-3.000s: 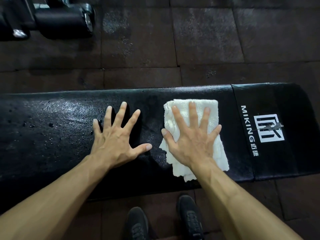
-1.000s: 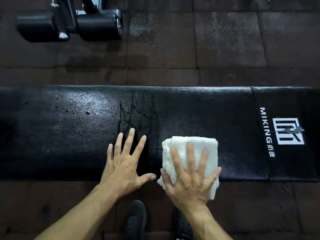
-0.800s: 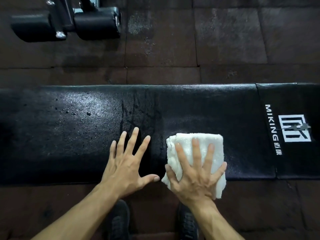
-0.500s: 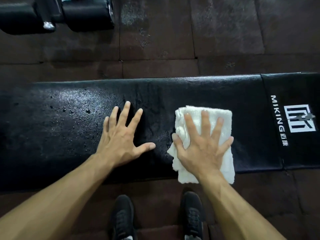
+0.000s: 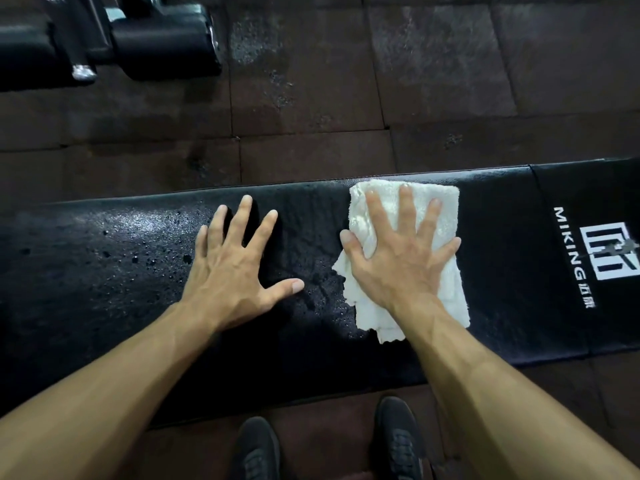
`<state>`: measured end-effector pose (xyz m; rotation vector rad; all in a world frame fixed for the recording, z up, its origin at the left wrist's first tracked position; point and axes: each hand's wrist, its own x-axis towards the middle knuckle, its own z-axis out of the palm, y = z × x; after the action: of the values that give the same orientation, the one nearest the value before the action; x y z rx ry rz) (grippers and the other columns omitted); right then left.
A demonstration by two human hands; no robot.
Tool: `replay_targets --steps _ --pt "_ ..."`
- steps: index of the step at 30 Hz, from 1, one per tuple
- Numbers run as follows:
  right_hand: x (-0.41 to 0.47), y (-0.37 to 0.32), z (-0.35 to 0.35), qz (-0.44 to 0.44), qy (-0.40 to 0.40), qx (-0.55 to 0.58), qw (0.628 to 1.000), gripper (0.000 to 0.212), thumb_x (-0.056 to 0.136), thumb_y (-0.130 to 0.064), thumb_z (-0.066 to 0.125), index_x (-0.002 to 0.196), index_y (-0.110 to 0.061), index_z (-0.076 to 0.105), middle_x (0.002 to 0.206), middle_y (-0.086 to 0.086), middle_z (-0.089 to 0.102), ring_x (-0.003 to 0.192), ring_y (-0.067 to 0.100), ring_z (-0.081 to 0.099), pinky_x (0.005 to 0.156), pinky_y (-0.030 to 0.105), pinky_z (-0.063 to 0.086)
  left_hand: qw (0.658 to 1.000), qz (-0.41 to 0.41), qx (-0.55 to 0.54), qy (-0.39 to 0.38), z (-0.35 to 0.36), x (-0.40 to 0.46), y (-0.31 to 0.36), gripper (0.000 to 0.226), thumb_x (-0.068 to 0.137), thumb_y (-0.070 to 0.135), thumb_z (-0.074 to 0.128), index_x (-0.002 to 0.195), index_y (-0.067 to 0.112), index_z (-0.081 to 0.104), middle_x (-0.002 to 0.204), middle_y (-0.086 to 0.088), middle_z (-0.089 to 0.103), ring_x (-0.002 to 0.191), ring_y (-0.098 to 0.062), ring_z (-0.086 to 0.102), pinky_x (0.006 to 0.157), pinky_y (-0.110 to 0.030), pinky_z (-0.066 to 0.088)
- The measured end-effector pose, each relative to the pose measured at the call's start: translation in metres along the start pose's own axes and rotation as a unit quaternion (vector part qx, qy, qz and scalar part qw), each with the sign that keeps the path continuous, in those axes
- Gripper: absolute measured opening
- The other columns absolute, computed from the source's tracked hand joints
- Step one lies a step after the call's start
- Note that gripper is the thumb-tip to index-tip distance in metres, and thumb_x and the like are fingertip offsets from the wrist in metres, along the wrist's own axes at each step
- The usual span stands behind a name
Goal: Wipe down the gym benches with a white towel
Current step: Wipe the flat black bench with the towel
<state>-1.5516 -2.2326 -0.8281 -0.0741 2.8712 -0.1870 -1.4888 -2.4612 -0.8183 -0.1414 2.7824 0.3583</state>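
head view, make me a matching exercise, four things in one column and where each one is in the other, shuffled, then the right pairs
Things:
1. towel
2. left hand
3. logo
4. shoes

Places:
A. on the floor, near side of the bench
B. flat on bare wet padding
C. under the right hand
D. printed at the bench's right end

Pairs: 1-C, 2-B, 3-D, 4-A

White towel (image 5: pixel 446 216) on black bench (image 5: pixel 104 289) with white logo (image 5: pixel 607 256); dark brown floor tiles (image 5: pixel 311 81).
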Motion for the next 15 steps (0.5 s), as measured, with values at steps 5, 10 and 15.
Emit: replay_targets --steps 5,10,15 --pt "0.017 -0.022 -0.004 -0.007 0.008 -0.009 1.0 0.072 0.092 -0.08 0.023 0.156 -0.053 0.003 0.17 -0.004 -0.005 0.155 0.042 -0.01 0.109 0.082 0.01 1.0 0.003 -0.002 0.002 -0.004 -0.001 -0.014 0.114 0.061 0.096 0.025 0.158 0.039 0.004 0.167 0.0 -0.01 0.152 -0.03 -0.008 0.121 -0.053 0.004" --pt "0.034 -0.048 -0.007 -0.04 0.0 -0.009 0.999 0.07 0.093 -0.08 0.02 0.156 -0.051 0.01 0.17 -0.005 0.002 0.155 0.041 -0.009 0.108 0.083 0.007 1.0 0.007 0.007 0.004 -0.004 -0.006 -0.024 0.114 0.063 0.096 0.024 0.158 0.037 0.004 0.167 0.0 -0.009 0.152 -0.031 -0.006 0.122 -0.053 0.006" --pt "0.037 -0.066 -0.004 -0.09 0.006 -0.018 0.996 0.067 0.094 -0.078 0.021 0.155 -0.05 0.015 0.169 -0.003 0.009 0.155 0.043 -0.004 0.106 0.084 0.009 1.0 0.006 0.003 0.009 0.0 -0.008 -0.022 0.115 0.064 0.096 0.027 0.159 0.035 0.002 0.167 0.0 -0.011 0.152 -0.031 -0.008 0.121 -0.055 0.004"
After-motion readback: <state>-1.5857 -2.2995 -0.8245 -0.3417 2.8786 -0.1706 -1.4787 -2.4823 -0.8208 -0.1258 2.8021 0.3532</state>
